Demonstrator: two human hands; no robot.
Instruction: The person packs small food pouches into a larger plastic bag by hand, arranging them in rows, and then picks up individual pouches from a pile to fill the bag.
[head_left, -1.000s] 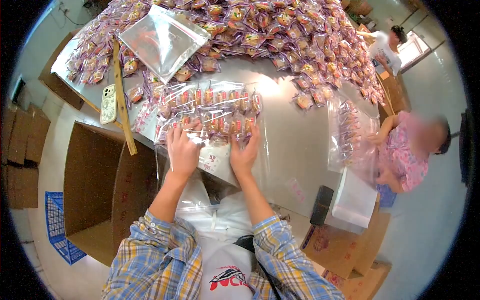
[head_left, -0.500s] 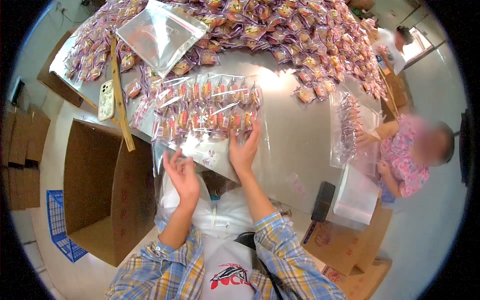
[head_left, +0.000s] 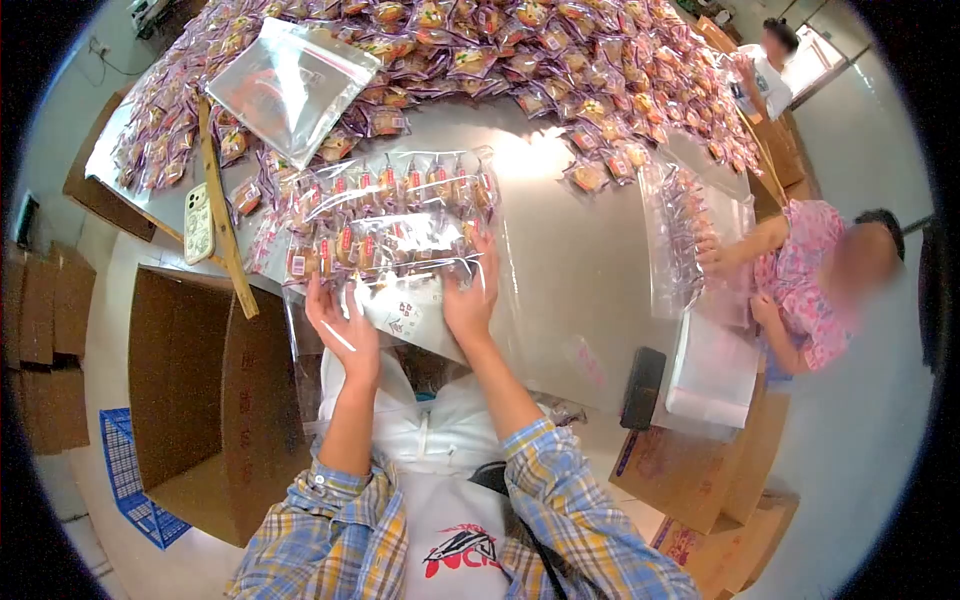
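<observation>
Across the middle and top of the head view spreads a metal table [head_left: 560, 300], with a large heap of small wrapped snacks [head_left: 520, 60] over its far side. At the left, beside the table, stands an open cardboard box [head_left: 190, 380], with a blue crate [head_left: 130, 480] behind it on the floor. More cartons [head_left: 690, 480] sit at the lower right. On the right, a co-worker in a pink patterned top [head_left: 810, 260] reaches one hand [head_left: 715, 255] to another bag of snacks [head_left: 678, 215]; a second co-worker in white [head_left: 768, 80] is farther back.

On the near part of the table, in front of the wearer, lies a clear bag [head_left: 395, 215] holding snacks in two rows. Both bare hands are at its near side, apart from each other. The left hand [head_left: 342, 325] is open, its fingers spread and curved up at the near row's left part. The right hand [head_left: 472, 295] lies against the near right corner, thumb apart from the fingers; whether it pinches the film cannot be told.

Flat empty bags [head_left: 295, 90] rest against the heap, near a wooden strip [head_left: 228, 220]. A white stack [head_left: 712, 370] lies at the right, a dark phone [head_left: 643, 388] just beside it. A phone in a pale case [head_left: 198, 222] lies beside the strip.
</observation>
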